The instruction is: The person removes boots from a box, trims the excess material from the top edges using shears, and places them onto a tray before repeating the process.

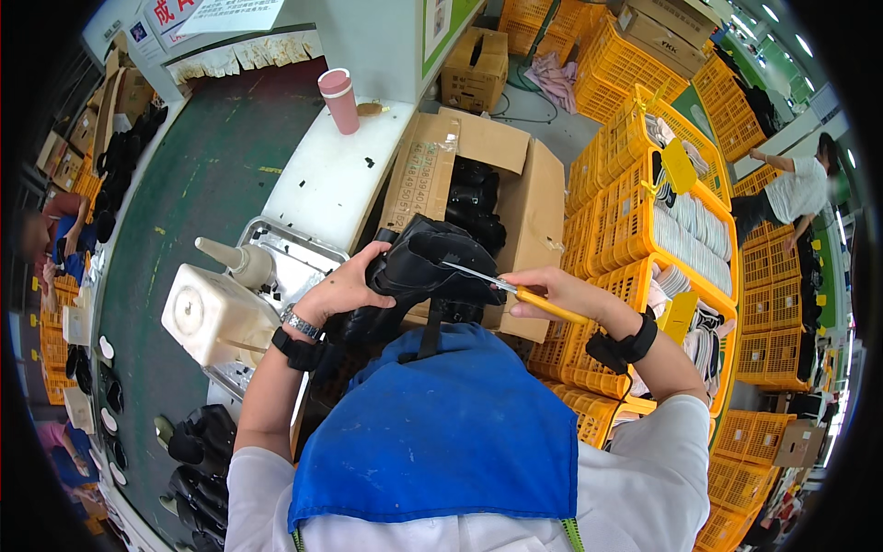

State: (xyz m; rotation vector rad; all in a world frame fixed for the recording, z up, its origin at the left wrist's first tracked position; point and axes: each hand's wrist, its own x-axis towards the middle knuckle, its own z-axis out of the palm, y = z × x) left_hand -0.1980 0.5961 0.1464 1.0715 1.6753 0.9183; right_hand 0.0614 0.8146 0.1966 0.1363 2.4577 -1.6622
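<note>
My left hand (348,287) is closed round the side of a black boot (430,267), held over my lap with its opening facing up. My right hand (556,293) grips a slim tool with a yellow handle (563,313) and a thin metal shaft. The shaft's tip lies at the boot's opening; I cannot make out the exact kind of tool. A blue apron (432,432) covers my front. Just beyond the boot, an open cardboard box (529,216) has more black shoes (474,198) in it.
On my left, a metal tray (294,248) bears a whitish plastic container (207,308) and a squeeze bottle (241,262). A pink cup (339,101) stands on the white ledge (317,170). Yellow crates (612,221) with stacked pieces rise on my right. Black boots (202,460) lie lower left.
</note>
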